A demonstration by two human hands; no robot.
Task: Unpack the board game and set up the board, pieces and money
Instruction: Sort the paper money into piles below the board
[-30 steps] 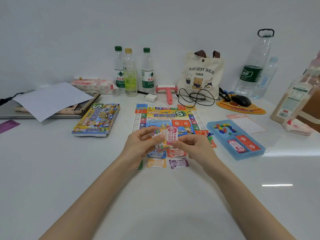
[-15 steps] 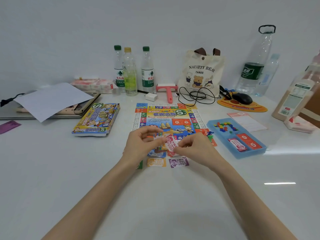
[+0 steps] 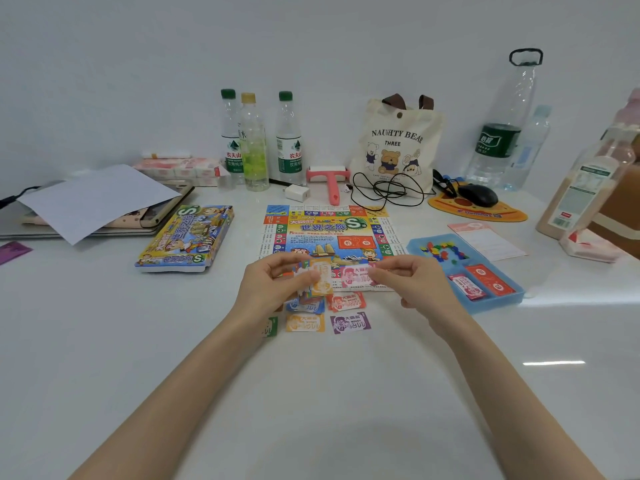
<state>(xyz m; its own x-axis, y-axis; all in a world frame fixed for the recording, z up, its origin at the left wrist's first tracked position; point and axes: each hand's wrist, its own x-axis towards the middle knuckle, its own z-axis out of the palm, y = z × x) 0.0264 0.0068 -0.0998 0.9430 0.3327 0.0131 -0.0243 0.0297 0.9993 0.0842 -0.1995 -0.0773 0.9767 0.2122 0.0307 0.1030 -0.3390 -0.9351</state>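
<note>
Game box (image 3: 187, 237): lies flat on the table, left of the board (image 3: 329, 230) and apart from it.
Board: unfolded flat, printed side up; both hands cover part of its near edge.
Left hand (image 3: 273, 289): over the board's near left corner. Fingers and thumb are curled round a stack of notes (image 3: 320, 280) with an orange note on top.
Sorted piles (image 3: 346, 301): on the table just in front of the board's near edge, in green, blue, orange, red and purple, each lying apart.
Pink note (image 3: 356, 276): over the board's near edge, just right of the stack, held by its right end.
Right hand (image 3: 415, 285): over the board's near right corner. Thumb and forefinger pinch the pink note; the other fingers are loosely curled.
Blue tray (image 3: 502, 303): just right of the board. Coloured pieces (image 3: 443, 251) lie in its far compartment and two card packs (image 3: 481, 284) in its near one.
Step in hand: judged to be sorting the money by colour, one note at a time. Board laid; pieces not yet set out.
Next move: no pink pile shows, so the note probably needs a bare spot in front of the board beside the red or purple pile. It should be laid flat with a light pinch while the left hand keeps the stack square.
Hidden or unclear: the left wrist cuts off the green pile, and the blue pile lies partly under the hand. The stack's count cannot be told. The note figures are blurred, and the piece shapes are too small to make out.
</note>
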